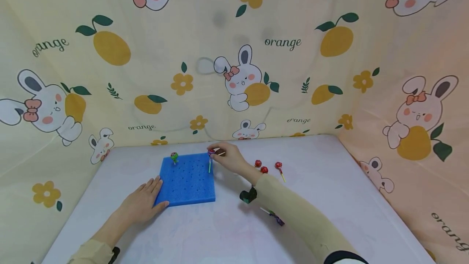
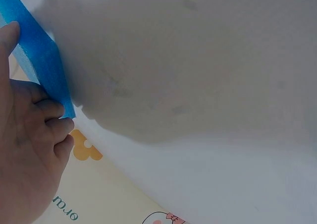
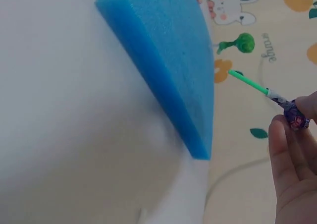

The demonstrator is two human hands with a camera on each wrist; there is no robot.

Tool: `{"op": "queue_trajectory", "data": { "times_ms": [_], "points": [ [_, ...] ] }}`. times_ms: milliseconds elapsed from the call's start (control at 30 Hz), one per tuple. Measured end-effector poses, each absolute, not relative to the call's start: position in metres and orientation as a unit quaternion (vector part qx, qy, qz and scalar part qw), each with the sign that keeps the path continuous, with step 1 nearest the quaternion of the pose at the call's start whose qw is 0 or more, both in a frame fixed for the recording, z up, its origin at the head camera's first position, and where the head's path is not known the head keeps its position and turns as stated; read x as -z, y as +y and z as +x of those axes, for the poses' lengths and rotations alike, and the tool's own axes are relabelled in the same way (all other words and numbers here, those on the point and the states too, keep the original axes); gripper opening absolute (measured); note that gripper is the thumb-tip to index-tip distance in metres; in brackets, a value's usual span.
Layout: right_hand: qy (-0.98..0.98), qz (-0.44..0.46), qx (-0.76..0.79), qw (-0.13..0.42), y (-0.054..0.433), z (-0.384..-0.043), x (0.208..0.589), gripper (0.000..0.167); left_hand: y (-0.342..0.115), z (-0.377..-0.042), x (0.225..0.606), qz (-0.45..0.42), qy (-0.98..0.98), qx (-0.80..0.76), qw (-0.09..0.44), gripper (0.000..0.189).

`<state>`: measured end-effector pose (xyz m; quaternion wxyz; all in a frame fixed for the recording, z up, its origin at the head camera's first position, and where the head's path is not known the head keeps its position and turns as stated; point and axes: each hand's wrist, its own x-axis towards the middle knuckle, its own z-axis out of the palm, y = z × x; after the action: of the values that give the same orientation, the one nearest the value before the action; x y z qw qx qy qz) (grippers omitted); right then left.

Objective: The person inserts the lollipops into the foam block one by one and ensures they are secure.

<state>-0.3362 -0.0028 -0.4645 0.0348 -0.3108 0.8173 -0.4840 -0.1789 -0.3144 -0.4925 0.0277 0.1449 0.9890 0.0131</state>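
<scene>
My right hand (image 1: 232, 158) pinches a purple-wrapped lollipop (image 3: 296, 119) by its candy end. Its green stick points down over the far right part of a blue foam board (image 1: 188, 186), with the tip above the board's surface in the right wrist view. The board has rows of small holes. Near its far left corner, a green-wrapped lollipop (image 1: 174, 157) stands upright. My left hand (image 1: 141, 203) rests against the board's left side, fingers extended along the edge and thumb (image 2: 9, 35) at the near edge.
Right of the board lie several red-wrapped lollipops (image 1: 278, 165), one with a yellow stick. Closer in, beside my right forearm, are purple-wrapped lollipops (image 1: 277, 218) on the white tabletop (image 1: 205, 235). A patterned cloth (image 1: 205, 52) hangs behind the table and along its sides.
</scene>
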Motion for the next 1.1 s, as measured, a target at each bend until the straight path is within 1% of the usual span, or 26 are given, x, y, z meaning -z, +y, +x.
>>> {"op": "queue_trajectory", "data": {
  "times_ms": [500, 767, 1100],
  "points": [
    [0.797, -0.328, 0.508, 0.01, -0.033, -0.34, 0.461, 0.022, -0.314, -0.179, 0.494, 0.137, 0.99, -0.012, 0.031, 0.085],
    [0.799, -0.313, 0.513, -0.001, -0.052, -0.342, 0.46, 0.026, -0.313, -0.179, 0.491, 0.139, 0.99, -0.014, 0.028, 0.084],
    [0.792, -0.3, 0.532, 0.006, -0.076, -0.343, 0.464, 0.024, -0.315, -0.18, 0.494, 0.139, 0.99, -0.009, 0.029, 0.084]
  ]
}}
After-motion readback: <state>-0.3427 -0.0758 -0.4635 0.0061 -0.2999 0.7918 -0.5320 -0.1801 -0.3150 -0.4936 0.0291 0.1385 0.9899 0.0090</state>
